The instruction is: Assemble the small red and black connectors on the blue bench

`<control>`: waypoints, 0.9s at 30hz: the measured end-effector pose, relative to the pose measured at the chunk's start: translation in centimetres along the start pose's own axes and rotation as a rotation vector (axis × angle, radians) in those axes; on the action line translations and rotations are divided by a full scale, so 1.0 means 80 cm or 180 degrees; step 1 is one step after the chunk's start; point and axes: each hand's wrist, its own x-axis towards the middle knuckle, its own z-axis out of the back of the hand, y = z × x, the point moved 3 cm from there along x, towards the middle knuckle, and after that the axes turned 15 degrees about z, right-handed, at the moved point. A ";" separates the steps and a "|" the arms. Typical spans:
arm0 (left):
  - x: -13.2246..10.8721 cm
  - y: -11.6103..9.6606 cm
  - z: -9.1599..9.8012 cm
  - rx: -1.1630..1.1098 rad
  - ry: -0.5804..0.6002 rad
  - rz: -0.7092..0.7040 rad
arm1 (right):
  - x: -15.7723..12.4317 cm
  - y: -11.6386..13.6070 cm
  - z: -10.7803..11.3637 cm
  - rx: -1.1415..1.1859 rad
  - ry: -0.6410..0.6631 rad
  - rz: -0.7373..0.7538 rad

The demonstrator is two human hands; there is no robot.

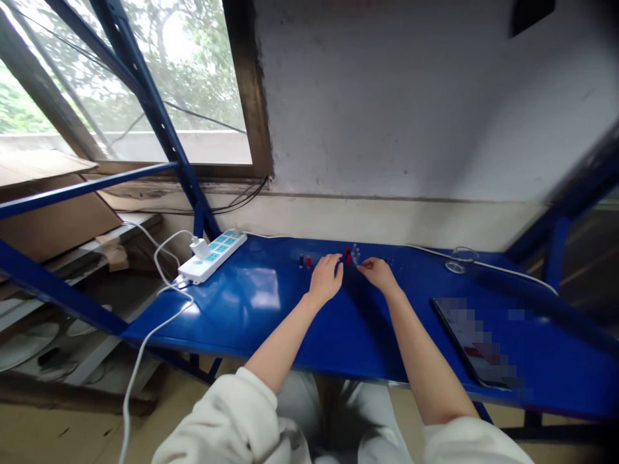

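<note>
As clear pieces (356, 252) sit near both, seemingly for easy reach, left hand (325, 277) spreads loosely, right hand (380, 273) pinches, contents unclear.

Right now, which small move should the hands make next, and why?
Perhaps ease the right hand slightly forward to the clear pieces: it is very near them, and the left hand is close too. Whether the right hand holds something is unclear.
</note>
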 end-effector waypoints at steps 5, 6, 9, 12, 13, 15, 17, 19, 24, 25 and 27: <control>0.014 0.013 -0.052 0.0544 0.0423 0.0117 | 0.002 -0.007 -0.017 -0.0321 -0.0080 -0.0089; 0.015 0.016 -0.059 0.0629 0.0480 0.0129 | 0.002 -0.006 -0.019 -0.0417 -0.0084 -0.0097; 0.019 0.023 -0.074 0.0807 0.0585 0.0133 | 0.002 0.000 -0.023 -0.0722 -0.0100 -0.0117; 0.022 0.026 -0.082 0.0914 0.0620 0.0107 | 0.002 0.005 -0.029 -0.0922 -0.0171 -0.0130; 0.023 0.026 -0.083 0.0939 0.0617 0.0088 | 0.002 0.006 -0.032 -0.0957 -0.0207 -0.0135; 0.025 0.024 -0.083 0.0961 0.0581 0.0055 | 0.001 0.008 -0.036 -0.1010 -0.0288 -0.0129; 0.027 0.021 -0.080 0.0980 0.0505 0.0069 | 0.001 0.009 -0.040 -0.1062 -0.0361 -0.0111; 0.029 0.019 -0.075 0.1016 0.0439 0.0117 | 0.001 0.009 -0.042 -0.1117 -0.0413 -0.0104; 0.027 0.018 -0.064 0.0754 0.0390 0.0309 | 0.002 0.009 -0.045 -0.1198 -0.0504 -0.0107; 0.025 0.019 -0.061 0.0623 0.0359 0.0367 | 0.002 0.009 -0.045 -0.1201 -0.0521 -0.0095; 0.020 0.019 -0.054 0.0326 0.0275 0.0460 | 0.002 0.008 -0.045 -0.1190 -0.0545 -0.0079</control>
